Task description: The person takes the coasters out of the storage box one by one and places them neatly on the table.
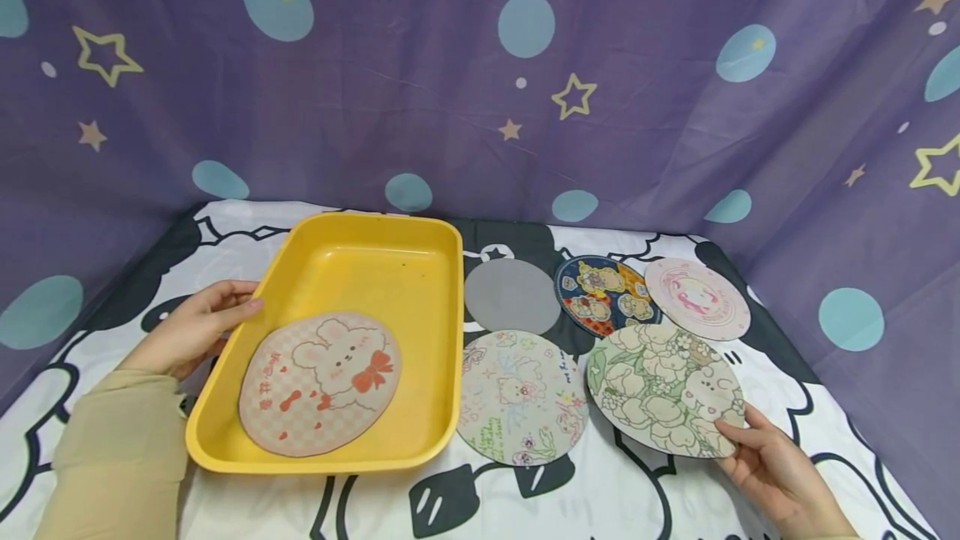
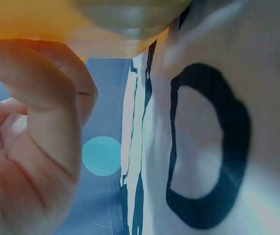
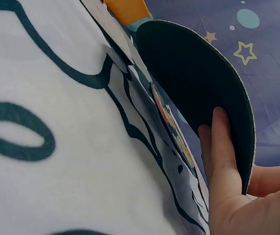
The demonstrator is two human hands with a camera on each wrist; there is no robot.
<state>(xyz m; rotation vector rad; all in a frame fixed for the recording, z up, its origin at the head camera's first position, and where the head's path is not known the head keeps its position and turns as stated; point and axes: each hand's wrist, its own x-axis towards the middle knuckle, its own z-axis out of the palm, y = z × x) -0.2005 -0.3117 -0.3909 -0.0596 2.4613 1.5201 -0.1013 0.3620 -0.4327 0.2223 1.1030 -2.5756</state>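
Observation:
My left hand [image 1: 197, 325] grips the left rim of a yellow tray [image 1: 427, 298], thumb over the edge. In the left wrist view its fingers [image 2: 51, 98] bend against the tray's outer side. Inside the tray lies a pink checked round mouse pad [image 1: 322, 382] with a bunny and red bow. At the right my right hand [image 1: 776, 465] pinches the near edge of a green floral round mouse pad [image 1: 667, 390], thumb on top. The right wrist view shows its dark underside [image 3: 193, 73] tilted up off the cloth, with fingers beneath.
Right of the tray lie several round pads: a plain grey one [image 1: 512, 297], a doodle-patterned one [image 1: 525, 398], a dark blue bear one [image 1: 600, 294] and a pale pink one [image 1: 697, 298]. A patterned white cloth [image 1: 585, 498] covers the table; a purple curtain [image 1: 375, 107] hangs behind.

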